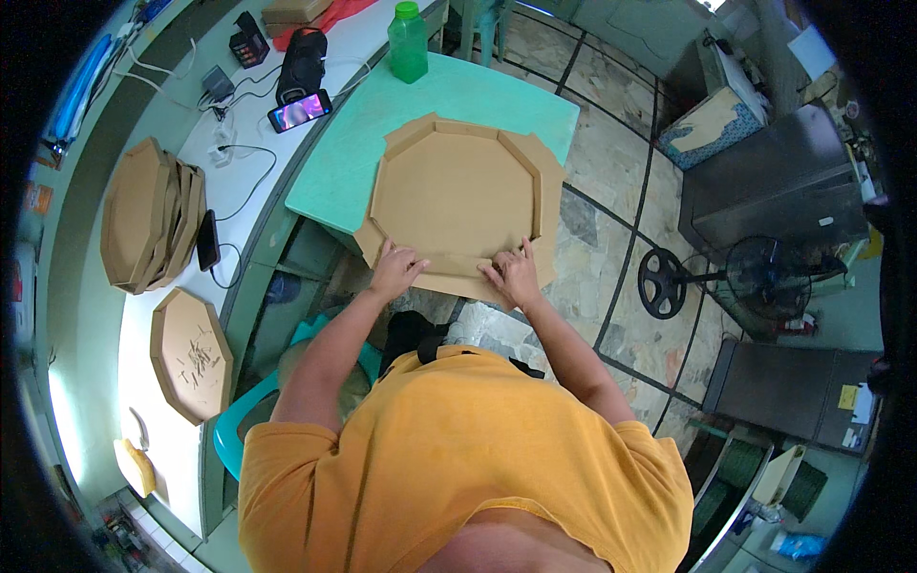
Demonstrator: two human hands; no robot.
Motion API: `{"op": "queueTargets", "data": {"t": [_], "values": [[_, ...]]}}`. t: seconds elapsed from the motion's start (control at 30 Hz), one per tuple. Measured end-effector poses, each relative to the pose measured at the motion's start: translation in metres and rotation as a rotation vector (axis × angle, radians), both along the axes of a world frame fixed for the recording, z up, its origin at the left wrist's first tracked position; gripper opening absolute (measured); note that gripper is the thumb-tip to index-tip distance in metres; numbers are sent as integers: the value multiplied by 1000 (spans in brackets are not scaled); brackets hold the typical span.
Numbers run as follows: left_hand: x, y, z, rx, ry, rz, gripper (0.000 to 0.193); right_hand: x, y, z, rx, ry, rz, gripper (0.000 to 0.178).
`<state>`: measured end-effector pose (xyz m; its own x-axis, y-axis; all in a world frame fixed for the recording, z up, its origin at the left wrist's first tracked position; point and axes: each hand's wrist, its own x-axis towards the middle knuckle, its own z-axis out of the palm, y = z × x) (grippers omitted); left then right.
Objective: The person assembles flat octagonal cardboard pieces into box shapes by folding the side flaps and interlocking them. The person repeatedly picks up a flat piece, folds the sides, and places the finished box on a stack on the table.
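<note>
A flat octagonal cardboard tray (454, 191) lies in front of me on a green table. Along its far and side edges the walls stand folded up, with outer flaps spread beyond them. My left hand (396, 271) pinches the near edge at its left corner, fingers bent over the cardboard. At the right end of that same edge, my right hand (513, 275) grips the folded strip, thumb inward and fingers over the wall. Between both hands the near wall stands partly raised. The undersides of my fingers are hidden.
A green bottle (408, 43) stands on the table's (334, 181) far side. On the white counter to the left are stacked octagonal trays (143, 215), a tray holding small loose pieces (191, 368), a lit phone (300, 111) and cables. A fan (764, 277) stands right.
</note>
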<state>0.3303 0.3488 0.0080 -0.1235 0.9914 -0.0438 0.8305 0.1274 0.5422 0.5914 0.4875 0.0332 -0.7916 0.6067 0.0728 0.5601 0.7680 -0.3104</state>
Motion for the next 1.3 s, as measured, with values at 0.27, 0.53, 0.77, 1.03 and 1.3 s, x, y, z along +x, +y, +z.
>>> {"op": "queueTargets", "data": {"t": [0.27, 0.53, 0.77, 1.03, 1.3], "values": [[4, -7, -6, 183, 70, -49, 34, -16, 0, -20, -95, 60, 6, 28], [14, -6, -11, 105, 284, -98, 32, -18, -14, -8, 185, 1, 371, 30], [9, -6, -6, 174, 415, -172, 23, -27, -12, -18, 24, 54, 362, 20], [23, -14, 47, 422, 200, 210, 30, -36, -4, 23, 137, 82, 336, 14], [68, 11, 36, 5, -1772, 867, 50, -67, -32, 49, 327, 90, 368, 16]]}}
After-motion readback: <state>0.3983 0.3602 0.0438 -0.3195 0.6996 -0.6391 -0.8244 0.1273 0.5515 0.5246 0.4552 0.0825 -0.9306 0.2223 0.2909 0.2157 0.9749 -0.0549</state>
